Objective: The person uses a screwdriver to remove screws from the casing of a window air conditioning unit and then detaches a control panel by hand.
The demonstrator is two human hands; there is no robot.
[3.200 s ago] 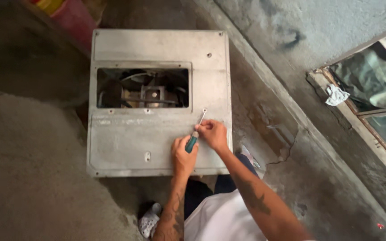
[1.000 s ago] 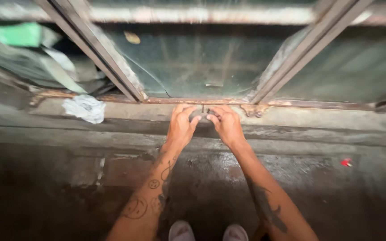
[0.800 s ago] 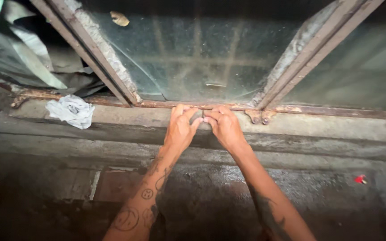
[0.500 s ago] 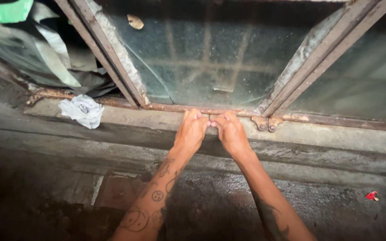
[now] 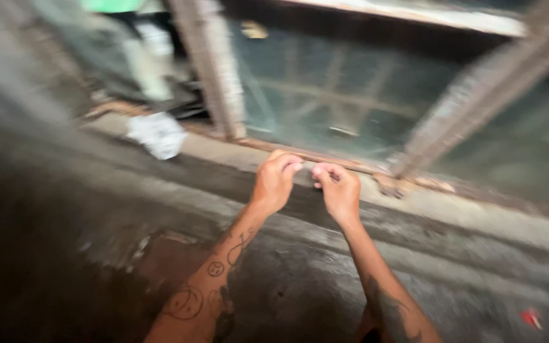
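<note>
Hands meet at the window's lower rail (image 5: 351, 166): your left hand (image 5: 274, 184) and right hand (image 5: 338, 189) hover almost touching, fingers curled in together, though blur hides whether either grip pinches anything. That rail runs left-right just beyond your knuckles, equally near both.

Rusty, rough metal frame (image 5: 214, 76) at twelve o'clock holds dull, dusty glass (image 5: 332, 95). Rough matt concrete ledge (image 5: 478, 216) below. Crumpled white paper (image 5: 157, 134) at ten o'clock.

Rough worksite: rusty window frame (image 5: 214, 76), concrete ledge (image 5: 478, 216).
</note>
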